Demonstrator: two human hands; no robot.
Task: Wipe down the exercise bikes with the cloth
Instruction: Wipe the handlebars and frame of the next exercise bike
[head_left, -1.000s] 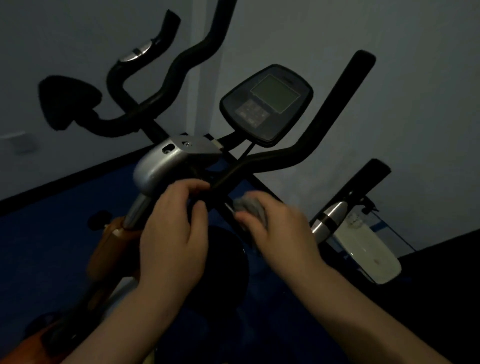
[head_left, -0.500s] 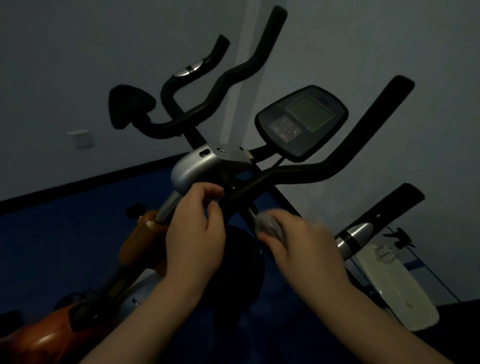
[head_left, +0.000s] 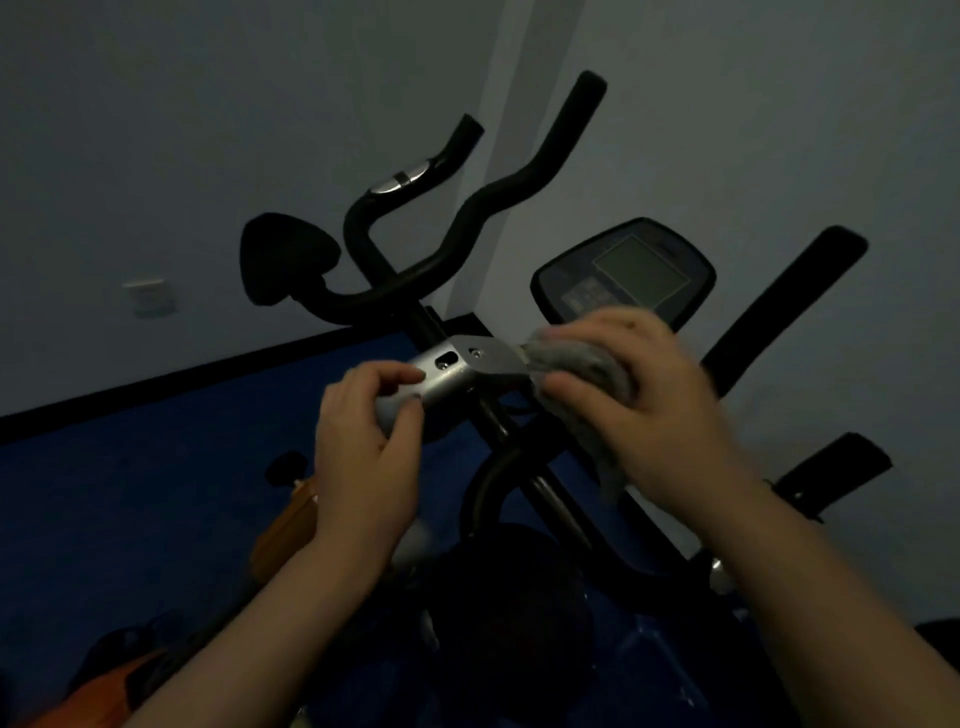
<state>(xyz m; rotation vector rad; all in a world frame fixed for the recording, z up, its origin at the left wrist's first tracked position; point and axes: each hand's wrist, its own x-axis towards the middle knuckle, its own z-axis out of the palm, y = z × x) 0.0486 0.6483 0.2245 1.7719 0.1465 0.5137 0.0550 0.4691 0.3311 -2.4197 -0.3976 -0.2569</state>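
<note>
An exercise bike fills the dim head view, with black handlebars (head_left: 467, 218) and a dark console (head_left: 631, 275) with a grey screen. A silver clamp bracket (head_left: 452, 371) joins the handlebars to the stem. My left hand (head_left: 366, 457) grips the left end of this silver bracket with thumb and fingers. My right hand (head_left: 654, 410) is closed on a grey cloth (head_left: 582, 364), pressing it against the right end of the bracket, just below the console. A tail of cloth hangs down under my right palm.
A black saddle (head_left: 283, 260) of a second bike shows at left, with an orange frame part (head_left: 285, 525) lower down. A black grip (head_left: 779, 306) rises at right. Blue floor (head_left: 130, 493) meets grey walls; a wall socket (head_left: 148, 296) sits left.
My right hand has lifted the cloth from the lower stem up to the right end of the silver bracket. My left hand shifted up onto the bracket. The camera has tilted.
</note>
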